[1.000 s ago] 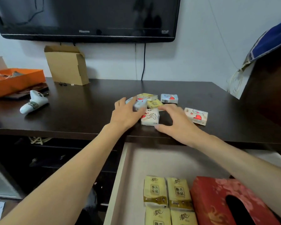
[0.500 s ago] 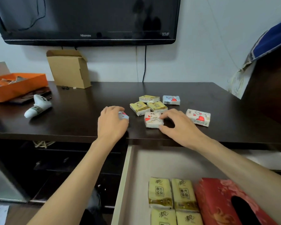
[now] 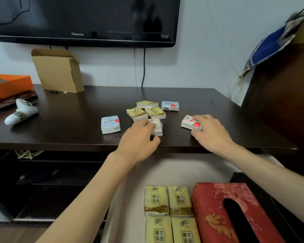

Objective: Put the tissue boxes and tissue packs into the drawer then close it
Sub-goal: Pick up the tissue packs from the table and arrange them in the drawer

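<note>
Small tissue packs lie on the dark table (image 3: 77, 134). My left hand (image 3: 140, 139) closes around a white pack (image 3: 157, 127) near the front edge. My right hand (image 3: 210, 132) grips a white pack with a red heart (image 3: 189, 122). A blue pack (image 3: 110, 124) lies alone to the left. Three yellow packs (image 3: 147, 110) and another blue pack (image 3: 170, 105) sit behind. Below, the open drawer (image 3: 165, 174) holds several yellow tissue packs (image 3: 168, 200) and a red tissue box (image 3: 231, 213).
A cardboard box (image 3: 58, 71) stands at the back left, with an orange tray (image 3: 9, 86) and a white controller (image 3: 21, 112) further left. A TV (image 3: 84, 20) hangs above. A dark cabinet (image 3: 279, 88) rises at the right.
My left hand let go of the blue pack at the left and moved right onto the white pack. My right hand left that white pack and moved right onto the heart pack.
</note>
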Available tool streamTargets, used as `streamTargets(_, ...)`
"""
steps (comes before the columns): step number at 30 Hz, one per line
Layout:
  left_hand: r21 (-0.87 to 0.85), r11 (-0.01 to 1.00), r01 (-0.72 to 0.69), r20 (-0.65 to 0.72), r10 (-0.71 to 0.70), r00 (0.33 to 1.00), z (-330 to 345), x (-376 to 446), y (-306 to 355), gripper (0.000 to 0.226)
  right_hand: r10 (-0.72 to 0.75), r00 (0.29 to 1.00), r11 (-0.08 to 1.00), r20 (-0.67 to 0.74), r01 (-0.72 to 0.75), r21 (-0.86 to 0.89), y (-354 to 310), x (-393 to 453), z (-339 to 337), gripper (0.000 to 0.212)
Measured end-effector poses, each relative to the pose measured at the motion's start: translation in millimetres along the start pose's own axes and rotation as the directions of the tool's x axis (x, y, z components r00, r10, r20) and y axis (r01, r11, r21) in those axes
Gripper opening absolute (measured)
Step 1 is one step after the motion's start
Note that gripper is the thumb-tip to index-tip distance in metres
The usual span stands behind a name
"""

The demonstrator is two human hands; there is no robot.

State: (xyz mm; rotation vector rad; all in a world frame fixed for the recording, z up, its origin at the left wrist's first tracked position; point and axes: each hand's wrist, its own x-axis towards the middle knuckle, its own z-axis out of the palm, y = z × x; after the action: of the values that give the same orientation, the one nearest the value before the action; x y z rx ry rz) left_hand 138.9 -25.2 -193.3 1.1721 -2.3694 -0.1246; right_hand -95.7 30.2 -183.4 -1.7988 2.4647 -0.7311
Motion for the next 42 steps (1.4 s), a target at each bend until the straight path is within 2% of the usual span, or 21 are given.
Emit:
streamTargets(4,-0.057,0.998,-0.001,0.001,0.001,1.0,-6.8,2.8,0.8,0.037,-0.145,0.989,0.988,-0.025,0.146,0.05,-9.0,-5.9,4.3,0.052)
streamTargets(8,-0.053,0.999,-0.005,0.05,0.008,0.999,-10.9,0.7,-2.6,0.032,-0.303,0.948,0.943,0.097,0.283,0.175,-22.5,-4.6,7.3,0.057)
streamTargets(10,-0.101,0.995,0.01,0.073,-0.003,0.997,-14.2,1.2,-4.7,0.031,-0.299,0.941,0.946,0.16,0.269,0.181,-25.0,2.4,5.4,0.053)
streamTargets(13,-0.155,0.987,0.052,0.159,-0.027,0.987,-21.1,4.3,-8.4,0.03,-0.245,0.935,0.938,0.255,0.162,0.307,-23.4,9.7,2.7,0.046)
streamTargets(16,-0.178,0.983,0.048,0.205,-0.011,0.979,-26.9,5.4,-10.2,0.026,-0.246,0.943,0.914,0.224,0.15,0.376,-17.9,7.8,3.4,0.042)
streamTargets(20,-0.174,0.985,0.003,0.162,0.026,0.986,-27.4,-2.4,-6.5,0.032,-0.272,0.942,0.902,0.194,0.179,0.392,-12.2,-3.7,1.2,0.049)
streamTargets(23,-0.168,0.985,-0.025,0.16,0.052,0.986,-34.3,-13.9,-4.3,0.042,-0.309,0.929,0.92,0.202,0.239,0.311,-12.1,-19.6,-7.1,0.082)
streamTargets(24,-0.184,0.983,-0.027,0.177,0.061,0.982,-39.0,-19.1,-3.5,0.044,-0.323,0.924,0.927,0.206,0.265,0.264,-13.2,-27.4,-11.1,0.087)
streamTargets(28,-0.268,0.961,-0.072,0.259,0.144,0.955,-51.3,-49.8,2.2,0.045,-0.398,0.887,0.912,0.233,0.356,0.202,-16.6,-71.2,-23.9,0.073)
streamTargets(31,-0.299,0.951,-0.076,0.319,0.175,0.931,-43.3,-78.8,2.5,0.047,-0.4,0.867,0.916,0.296,0.372,0.148,-15.9,-101.9,-25.9,0.071)
streamTargets(34,-0.176,0.978,-0.114,0.386,0.175,0.906,-23.4,-94.8,-0.9,0.049,-0.335,0.861,0.942,0.383,0.316,0.112,-17.5,-120.3,-20.2,0.076)
streamTargets(42,-0.009,0.981,-0.193,0.403,0.18,0.897,12.6,-100.5,-4.2,0.06,-0.143,0.847,0.98,0.512,0.194,-0.047,-24.7,-123.0,-1.7,0.073)
